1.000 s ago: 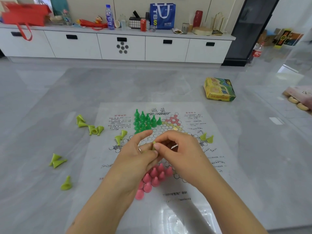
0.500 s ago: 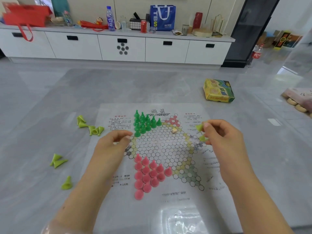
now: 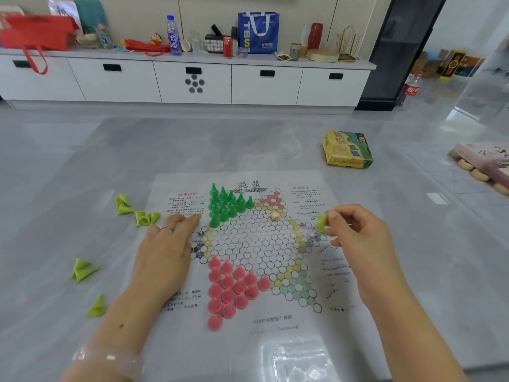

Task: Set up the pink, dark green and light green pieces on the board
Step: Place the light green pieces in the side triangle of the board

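Your grey surface [image 3: 82,166] carries the printed board [image 3: 256,244], its red and black print too small to read; beyond it stands a blue bag [image 3: 259,31] lettered "TBS"; a yellow box [image 3: 347,149] shows "46"; dark green pieces [image 3: 224,204] fill the far-left point, pink pieces [image 3: 231,290] the near-left; light green pieces [image 3: 137,212] lie toppled left of the board; your left hand [image 3: 165,249] rests flat, grip apart; your right hand [image 3: 358,232] pinches a light green piece [image 3: 321,222] at the board's right point.

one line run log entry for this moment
right hand: pinches light green piece at board right point | left hand: flat on board | pink pieces, dark green pieces: set
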The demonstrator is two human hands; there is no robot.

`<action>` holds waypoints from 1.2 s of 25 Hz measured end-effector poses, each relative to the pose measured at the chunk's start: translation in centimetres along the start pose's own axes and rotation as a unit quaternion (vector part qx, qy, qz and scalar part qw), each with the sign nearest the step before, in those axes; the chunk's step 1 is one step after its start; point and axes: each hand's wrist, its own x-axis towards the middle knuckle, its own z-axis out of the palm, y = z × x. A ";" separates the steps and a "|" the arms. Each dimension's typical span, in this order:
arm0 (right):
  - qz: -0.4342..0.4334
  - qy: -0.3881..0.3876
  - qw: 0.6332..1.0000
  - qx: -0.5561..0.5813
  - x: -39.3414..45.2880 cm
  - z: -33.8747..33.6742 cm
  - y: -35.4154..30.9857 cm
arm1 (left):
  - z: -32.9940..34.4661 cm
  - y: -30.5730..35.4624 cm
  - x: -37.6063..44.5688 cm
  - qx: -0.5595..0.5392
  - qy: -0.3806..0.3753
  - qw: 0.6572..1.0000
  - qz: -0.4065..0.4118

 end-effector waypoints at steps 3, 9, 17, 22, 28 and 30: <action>-0.015 0.028 0.998 -0.053 0.5 -0.6 0.8 | 0.1 0.1 0.1 -0.068 0.029 0.996 -0.043; -0.036 0.008 0.982 -0.185 1.1 -0.5 2.2 | -0.9 0.6 -0.2 -0.132 0.033 0.988 -0.073; -0.089 0.003 0.953 -0.288 1.4 -0.4 3.8 | -3.2 2.6 -0.6 -0.216 0.079 0.969 -0.090; -0.092 0.017 0.946 -0.312 1.9 -0.1 4.2 | -3.8 3.5 -1.3 -0.224 0.077 0.968 -0.079; -0.094 0.018 0.941 -0.323 2.0 0.0 4.3 | -4.0 3.8 -1.3 -0.233 0.075 0.965 -0.092; -0.095 0.018 0.941 -0.325 1.9 0.0 4.3 | -4.0 3.9 -1.3 -0.238 0.078 0.964 -0.093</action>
